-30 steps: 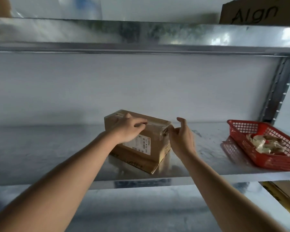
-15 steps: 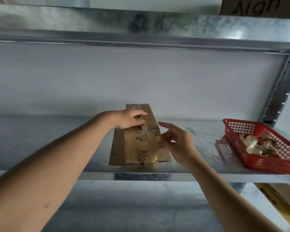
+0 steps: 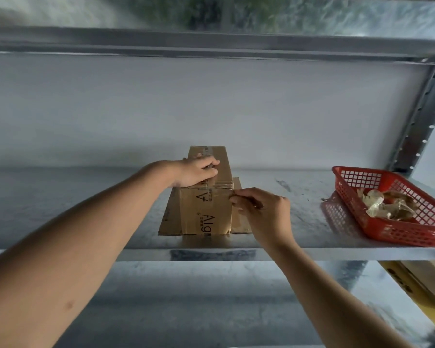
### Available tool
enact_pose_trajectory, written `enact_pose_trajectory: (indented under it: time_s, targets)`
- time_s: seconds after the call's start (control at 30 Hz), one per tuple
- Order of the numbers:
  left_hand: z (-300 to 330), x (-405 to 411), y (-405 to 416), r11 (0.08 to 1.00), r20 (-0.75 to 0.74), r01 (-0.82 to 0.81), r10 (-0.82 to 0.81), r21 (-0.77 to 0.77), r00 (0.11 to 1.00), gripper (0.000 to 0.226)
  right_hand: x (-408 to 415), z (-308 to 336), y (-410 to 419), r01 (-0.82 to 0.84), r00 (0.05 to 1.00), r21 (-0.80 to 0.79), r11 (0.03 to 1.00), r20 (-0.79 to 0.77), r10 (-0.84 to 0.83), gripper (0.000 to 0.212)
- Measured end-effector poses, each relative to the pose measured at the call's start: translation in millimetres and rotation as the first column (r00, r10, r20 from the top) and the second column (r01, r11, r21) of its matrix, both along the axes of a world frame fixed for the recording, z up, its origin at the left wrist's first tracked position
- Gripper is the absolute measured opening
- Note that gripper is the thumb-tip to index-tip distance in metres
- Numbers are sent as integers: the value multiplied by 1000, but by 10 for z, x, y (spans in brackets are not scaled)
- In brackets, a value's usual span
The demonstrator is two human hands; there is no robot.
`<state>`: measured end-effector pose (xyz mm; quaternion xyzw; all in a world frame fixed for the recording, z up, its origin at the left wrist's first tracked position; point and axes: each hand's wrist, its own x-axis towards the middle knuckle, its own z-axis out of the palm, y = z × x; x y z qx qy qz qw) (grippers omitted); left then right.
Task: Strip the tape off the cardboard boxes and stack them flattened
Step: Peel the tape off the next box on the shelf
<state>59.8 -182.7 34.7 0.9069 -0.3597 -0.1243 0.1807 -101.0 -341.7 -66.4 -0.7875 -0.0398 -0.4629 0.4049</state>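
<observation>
Single head-worn view, facing forward at a metal shelf [image 3: 299, 222], close range, slightly below shelf level

**Steel Shelving Stood Against a Pale Wall**

A galvanised metal shelf [image 3: 60, 197] ran the width of the view, its mottled surface catching soft, even light and its front lip [image 3: 337, 253] shining brighter than the deck behind it. A plain grey-white wall [image 3: 211, 104] closed off the back of the bay. Overhead, the underside and edge of an upper shelf [image 3: 211, 43] crossed the top of the view, blurred. At the right, a perforated steel upright [image 3: 417, 121] rose at a slant, studded with a row of rivets. Below the lip, another sheet of dull, reflective metal [image 3: 211, 310] sloped away into shadow.
</observation>
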Motion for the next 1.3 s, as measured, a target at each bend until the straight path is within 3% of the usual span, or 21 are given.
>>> enact_pose_trajectory:
  time_s: [0.1, 0.2, 0.27, 0.37, 0.47, 0.57, 0.67, 0.77, 0.83, 0.9, 1.03, 1.13, 1.2, 1.3]
  targets:
    - [-12, 20, -8, 1000, -2, 4, -4, 13, 1000, 55, -20, 34, 8, 42, 998, -121, 992, 43, -37, 16]
    - [-9, 36, -9, 1000, -10, 9, -9, 11, 1000, 57, -53, 130, -24, 93, 996, -368, 925, 19, -92, 20]
    - [-9, 50, -17, 1000, -10, 24, -24, 9, 1000, 67, -66, 227, -58, 117, 987, -560, 820, -24, -157, 25]
    - [3, 35, -37, 999, -13, 40, -40, -13, 999, 96, -87, 377, -88, 148, 967, -772, 618, -18, -253, 12]
    - [-4, 37, -70, 998, -7, 32, -32, -47, 999, 104, -123, 480, -108, 161, 959, -850, 501, 16, -282, 30]
    - [18, 46, -88, 999, 17, 13, -12, -30, 1000, 111, -160, 566, -89, 165, 963, -890, 425, 53, -263, 26]
    - [55, 47, -97, 999, 35, 26, -27, 39, 999, 110, -178, 716, -22, 189, 966, -877, 442, 85, -244, 28]
    - [59, 19, -106, 999, 18, 23, -23, 22, 1000, 97, -148, 773, -27, 199, 962, -823, 532, 60, -267, 11]
    - [42, -6, -104, 1000, 30, 21, -21, 14, 999, 107, -138, 741, -56, 60, 975, -655, 753, -124, -186, 3]
    - [23, -10, -111, 1000, 51, -5, 5, 7, 999, 100, -135, 682, -85, -98, 961, -359, 928, -278, -6, 8]
    - [32, -6, -142, 999, 101, -18, 15, 26, 995, 91, -142, 632, -142, -216, 916, -115, 970, -368, 160, 27]
    - [55, -18, -146, 999, 118, -12, 9, 32, 993, 87, -134, 650, -173, -187, 907, -259, 948, -417, 65, 24]
    - [77, -37, -151, 998, 131, -32, 26, 45, 991, 87, -106, 658, -157, -109, 939, -402, 909, -341, -38, 25]
    - [111, -72, -177, 997, 163, -39, 28, 64, 986, 78, -80, 722, -76, -19, 978, -438, 899, -195, -74, 2]
